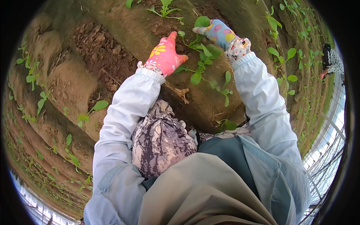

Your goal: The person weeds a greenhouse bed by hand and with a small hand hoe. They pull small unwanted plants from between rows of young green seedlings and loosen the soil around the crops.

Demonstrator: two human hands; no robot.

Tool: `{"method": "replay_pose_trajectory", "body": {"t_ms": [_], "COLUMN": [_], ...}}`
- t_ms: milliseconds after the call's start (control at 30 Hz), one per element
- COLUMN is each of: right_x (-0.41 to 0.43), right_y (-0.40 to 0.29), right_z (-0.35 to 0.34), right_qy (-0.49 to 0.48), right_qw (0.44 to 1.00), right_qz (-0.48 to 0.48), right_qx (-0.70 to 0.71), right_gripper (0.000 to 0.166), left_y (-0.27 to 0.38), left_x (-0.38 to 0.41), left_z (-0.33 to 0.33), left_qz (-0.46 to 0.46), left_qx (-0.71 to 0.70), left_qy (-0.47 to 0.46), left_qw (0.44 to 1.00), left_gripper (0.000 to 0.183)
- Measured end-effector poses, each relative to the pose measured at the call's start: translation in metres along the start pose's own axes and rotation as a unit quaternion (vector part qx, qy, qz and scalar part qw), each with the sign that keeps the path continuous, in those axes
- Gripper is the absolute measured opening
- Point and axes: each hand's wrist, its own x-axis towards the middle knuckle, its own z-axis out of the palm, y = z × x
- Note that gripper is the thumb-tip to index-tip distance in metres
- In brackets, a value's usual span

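My left hand (168,55), in a pink glove with a flower print, is spread low over the soil just left of a leafy green seedling (206,53). Its thumb points toward the stems, and nothing shows in its fingers. My right hand (216,32), in a light blue glove with coloured dots, is at the seedling's upper end. A rounded green leaf (202,21) lies against its bent fingers; whether they pinch it cannot be told. Another seedling (164,11) grows in the soil above my hands.
Crumbled brown soil (101,53) lies to the left. A dry leaf scrap (182,92) sits near my knee in patterned trousers (161,140). Rows of young plants (281,56) run along both sides. Another person (334,63) is at the far right, near the framework.
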Motion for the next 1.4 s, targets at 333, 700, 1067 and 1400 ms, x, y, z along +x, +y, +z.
{"method": "replay_pose_trajectory", "body": {"t_ms": [333,700,1067,1400], "right_x": [0.003,-0.034,-0.013,0.018], "right_y": [0.013,-0.005,0.031,0.030], "right_z": [0.004,0.000,-0.026,0.005], "right_qy": [-0.004,-0.082,-0.120,-0.288], "right_qw": [0.999,0.985,0.889,0.902], "right_qz": [-0.018,-0.074,-0.183,-0.144], "right_qx": [0.026,0.129,0.402,0.288], "right_gripper": [0.037,0.046,0.047,0.041], "left_y": [-0.009,0.001,-0.010,0.004], "left_x": [0.005,0.012,0.000,-0.001], "left_z": [0.007,0.023,0.010,0.019], "left_qz": [0.022,-0.006,-0.031,-0.012], "left_qx": [0.056,0.068,0.086,0.073], "left_qy": [-0.030,-0.036,-0.038,-0.071], "left_qw": [0.998,0.997,0.995,0.995], "left_gripper": [0.062,0.062,0.043,0.042]}}
